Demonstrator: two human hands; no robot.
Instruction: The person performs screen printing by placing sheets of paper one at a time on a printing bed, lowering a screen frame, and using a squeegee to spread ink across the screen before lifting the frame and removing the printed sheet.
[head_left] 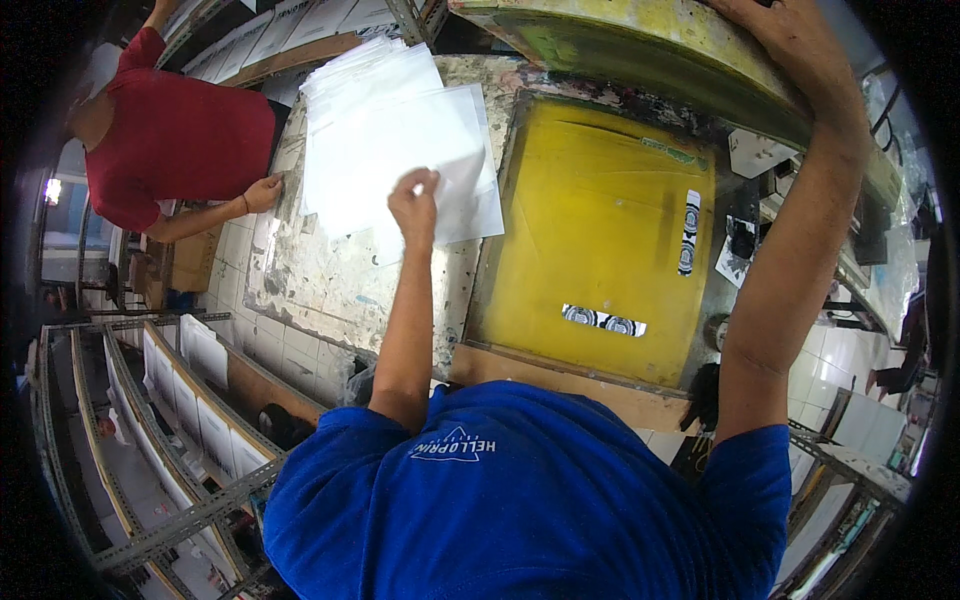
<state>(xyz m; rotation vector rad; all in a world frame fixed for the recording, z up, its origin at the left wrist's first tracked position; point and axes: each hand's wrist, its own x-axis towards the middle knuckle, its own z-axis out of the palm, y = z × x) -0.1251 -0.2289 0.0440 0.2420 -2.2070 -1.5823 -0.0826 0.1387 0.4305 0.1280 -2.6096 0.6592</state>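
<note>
My left hand (413,205) is over a pile of white sheets (350,165), its fingers pinched together at the top sheet, which bends beside the fingertips. Up at the far right, my right hand (790,45) grips the edge of a raised screen-printing frame (660,50), stained yellow-green; part of the hand is cut off by the picture's rim. Between my arms lies a flat yellow board (590,220). On it are two white strips with black round prints: one strip (604,320) near the front edge, the other (689,233) along the right side.
A co-worker in a red shirt (190,145) stands at the left, one hand by the paint-stained table (330,280). Metal racks (190,500) with white sheets fill the lower left. More stacked sheets (270,35) are on a shelf behind. Small containers (755,152) stand beyond the board's right side.
</note>
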